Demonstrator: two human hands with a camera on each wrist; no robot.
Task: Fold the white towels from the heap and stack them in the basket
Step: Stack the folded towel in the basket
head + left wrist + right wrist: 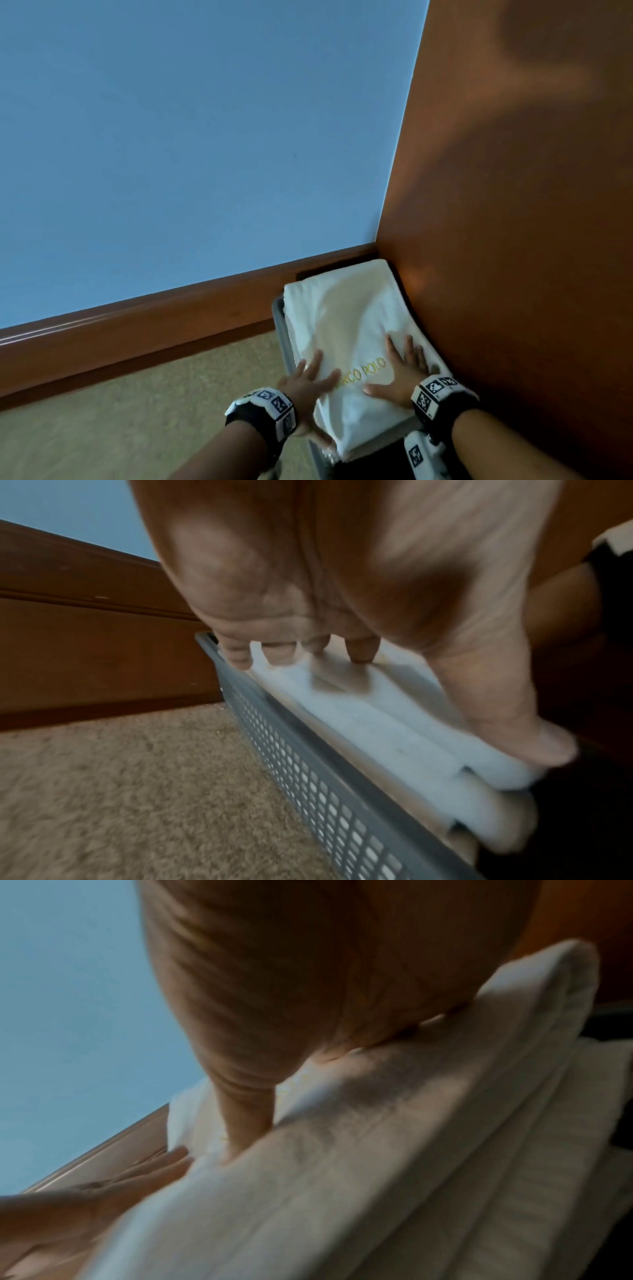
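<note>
Carpet (102, 421) and a blue wall (171, 120) met at a wooden skirting board (137, 329) across the left of the frame, with our work tucked into the lower right corner. Our fingers (310, 365) lay spread and flat, left hand (305, 383) and right hand (400, 371) pressing the folded white towel (342, 315), we judged to settle it level. It topped the stack in the grey basket (308, 772), wedged beside the wooden panel (513, 205).

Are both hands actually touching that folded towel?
Touching. The head view shows the left hand and right hand lying flat on the towel.
</note>
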